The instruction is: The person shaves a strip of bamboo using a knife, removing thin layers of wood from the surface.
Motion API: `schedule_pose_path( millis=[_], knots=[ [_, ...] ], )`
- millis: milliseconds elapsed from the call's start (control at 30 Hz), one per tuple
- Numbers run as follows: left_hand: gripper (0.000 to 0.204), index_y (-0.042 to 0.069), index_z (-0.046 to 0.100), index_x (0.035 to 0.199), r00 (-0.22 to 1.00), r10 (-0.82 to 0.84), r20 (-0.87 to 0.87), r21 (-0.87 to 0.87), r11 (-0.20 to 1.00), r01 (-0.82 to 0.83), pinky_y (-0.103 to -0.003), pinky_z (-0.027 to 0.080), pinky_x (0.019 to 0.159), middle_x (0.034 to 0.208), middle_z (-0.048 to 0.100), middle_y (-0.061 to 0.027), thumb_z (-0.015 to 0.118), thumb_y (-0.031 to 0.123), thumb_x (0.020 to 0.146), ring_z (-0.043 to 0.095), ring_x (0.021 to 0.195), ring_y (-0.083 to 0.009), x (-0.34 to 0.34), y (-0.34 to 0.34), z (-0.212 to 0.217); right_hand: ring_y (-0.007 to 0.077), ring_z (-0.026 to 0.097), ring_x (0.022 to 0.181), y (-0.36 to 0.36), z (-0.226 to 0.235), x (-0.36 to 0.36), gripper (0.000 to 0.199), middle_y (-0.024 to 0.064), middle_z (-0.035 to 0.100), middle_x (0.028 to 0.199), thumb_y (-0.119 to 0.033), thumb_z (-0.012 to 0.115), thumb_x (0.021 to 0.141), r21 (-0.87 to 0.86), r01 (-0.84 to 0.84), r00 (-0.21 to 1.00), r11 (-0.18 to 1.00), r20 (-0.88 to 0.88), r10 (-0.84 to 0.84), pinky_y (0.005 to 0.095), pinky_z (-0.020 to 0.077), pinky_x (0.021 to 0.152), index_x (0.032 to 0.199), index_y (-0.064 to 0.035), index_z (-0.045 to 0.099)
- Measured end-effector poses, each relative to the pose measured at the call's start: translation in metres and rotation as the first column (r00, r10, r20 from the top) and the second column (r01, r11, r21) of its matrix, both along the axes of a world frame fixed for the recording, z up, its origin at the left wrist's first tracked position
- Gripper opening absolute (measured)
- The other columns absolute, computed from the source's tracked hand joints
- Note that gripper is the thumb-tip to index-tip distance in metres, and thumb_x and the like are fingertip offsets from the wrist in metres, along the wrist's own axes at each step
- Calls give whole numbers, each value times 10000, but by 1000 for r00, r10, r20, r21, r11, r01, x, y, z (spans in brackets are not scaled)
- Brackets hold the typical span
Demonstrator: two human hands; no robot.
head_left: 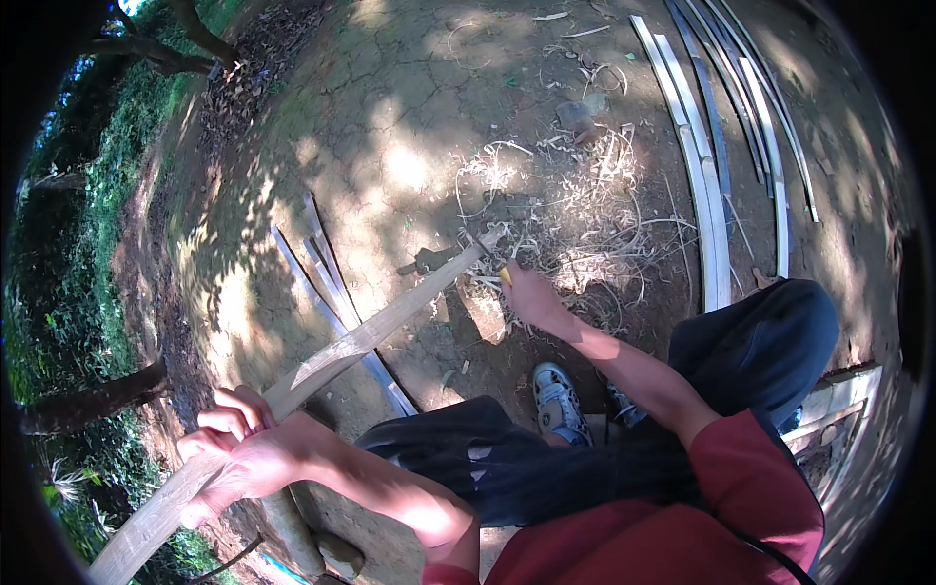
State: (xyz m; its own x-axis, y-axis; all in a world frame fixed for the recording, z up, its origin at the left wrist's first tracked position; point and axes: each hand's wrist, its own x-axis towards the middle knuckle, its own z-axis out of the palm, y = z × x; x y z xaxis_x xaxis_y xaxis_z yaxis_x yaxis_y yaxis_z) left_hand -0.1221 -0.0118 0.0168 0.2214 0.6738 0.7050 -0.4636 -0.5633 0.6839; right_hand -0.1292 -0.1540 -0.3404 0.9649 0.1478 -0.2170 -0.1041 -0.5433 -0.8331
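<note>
Head view: left hand (252, 454) curled round one wooden strip (363, 337); right hand (532, 296) fisted round one yellow-handled tool (506, 277).

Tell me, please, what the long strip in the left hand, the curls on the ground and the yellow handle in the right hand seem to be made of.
Long strip: bamboo or wood, bare and matt; pale tan with lengthwise streaks.
Curls: probably thin shavings of similar material, being pale and ribbon-like.
Yellow handle: perhaps plastic or painted wood; too little shows.
</note>
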Motion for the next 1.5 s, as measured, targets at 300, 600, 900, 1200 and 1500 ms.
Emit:
schedule_pose_path(
  millis=[300,600,900,1200,1500],
  knots=[
    [700,132,269,649,998,21,66,-140,990,-12,-264,149,348,492,200,-11,215,806,829,171,418,-128,-1,16,2,454,633,769,7,14,15,331,280,627,755,-125,495,886,20,-52,995,998,-86,53,542,490,671,1144,69,424],
    [686,121,327,697,996,-74,48,-63,995,77,-242,171,344,485,224,-9,225,781,854,169,416,-116,-9,41,-10,457,622,715,1,-10,5,253,264,622,723,-145,494,900,-77,-51,990,996,-133,40,533,498,664,1058,41,425],
    [678,122,319,674,992,-126,-2,-32,991,126,-227,257,343,491,241,-7,179,754,877,200,396,-119,-23,52,-12,451,624,722,-17,2,3,202,271,615,702,-100,485,884,-52,-144,987,988,-84,139,537,481,662,1010,47,423],
    [664,128,293,675,963,-270,12,-2,963,271,-247,159,325,472,230,-4,191,751,880,197,388,-112,-19,49,-13,448,633,717,-5,-36,4,235,252,632,712,-162,499,906,-195,-38,995,980,-101,18,535,492,634,1056,9,442],
    [678,129,291,674,987,-153,46,-93,983,157,-219,155,332,474,227,-5,191,773,861,206,385,-106,-17,43,-11,431,620,631,-9,-33,9,230,226,613,633,-128,525,899,-272,-68,996,960,29,79,511,498,562,1039,26,428]
  ],
)
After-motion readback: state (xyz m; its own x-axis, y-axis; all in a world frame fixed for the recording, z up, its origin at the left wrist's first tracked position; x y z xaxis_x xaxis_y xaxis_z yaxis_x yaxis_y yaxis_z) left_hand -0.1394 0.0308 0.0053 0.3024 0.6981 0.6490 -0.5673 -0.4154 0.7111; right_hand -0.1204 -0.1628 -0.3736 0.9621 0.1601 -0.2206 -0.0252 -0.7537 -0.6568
